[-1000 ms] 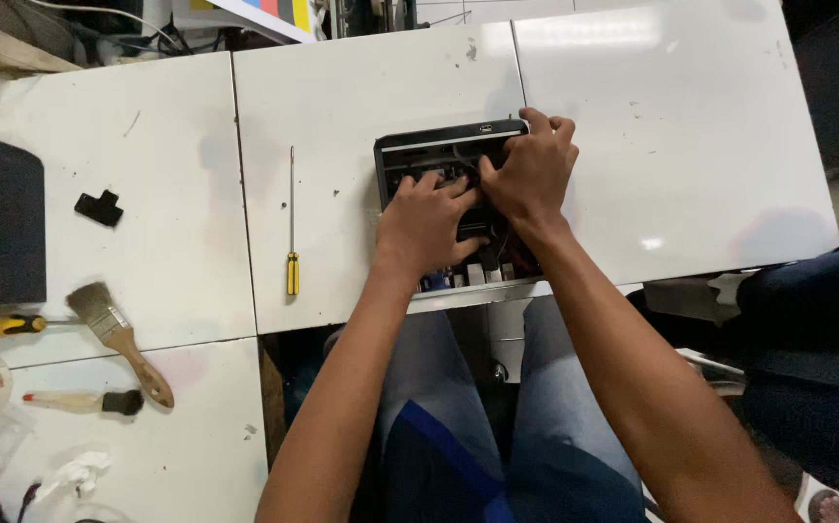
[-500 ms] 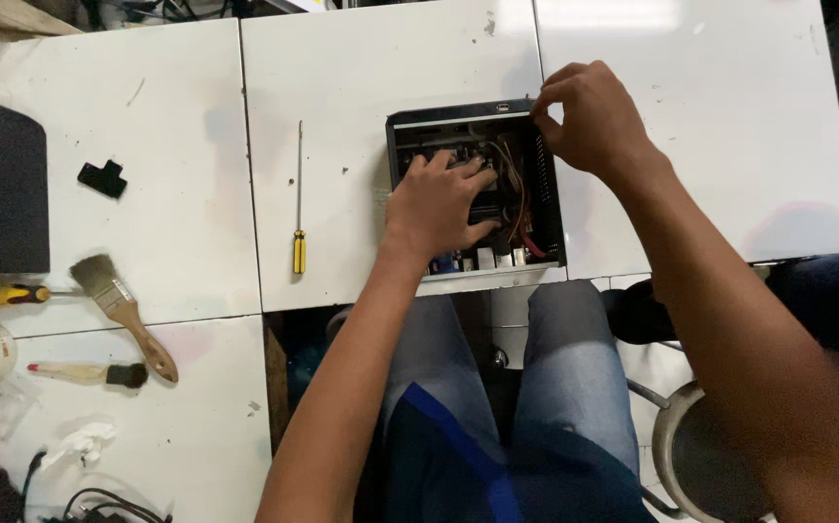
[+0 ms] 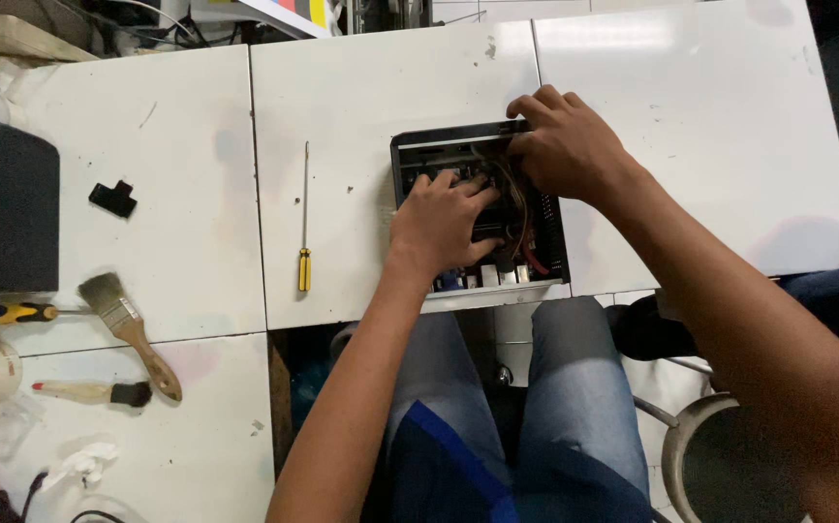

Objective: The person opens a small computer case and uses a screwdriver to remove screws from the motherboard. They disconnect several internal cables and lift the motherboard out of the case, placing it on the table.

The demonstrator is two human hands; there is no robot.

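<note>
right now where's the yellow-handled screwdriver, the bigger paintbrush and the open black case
yellow-handled screwdriver (image 3: 304,269): head view, on its yellow handle
bigger paintbrush (image 3: 131,328): head view, on the wooden handle just below the bristles
open black case (image 3: 410,153): head view, on its upper left rim

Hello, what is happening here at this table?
A seated person works with both bare hands inside an open black electronic device that lies at the near edge of a white table. The left hand rests on the parts and wires inside, and the right hand grips its far rim. A yellow-handled screwdriver lies untouched to the left, with two paintbrushes further left.
</note>
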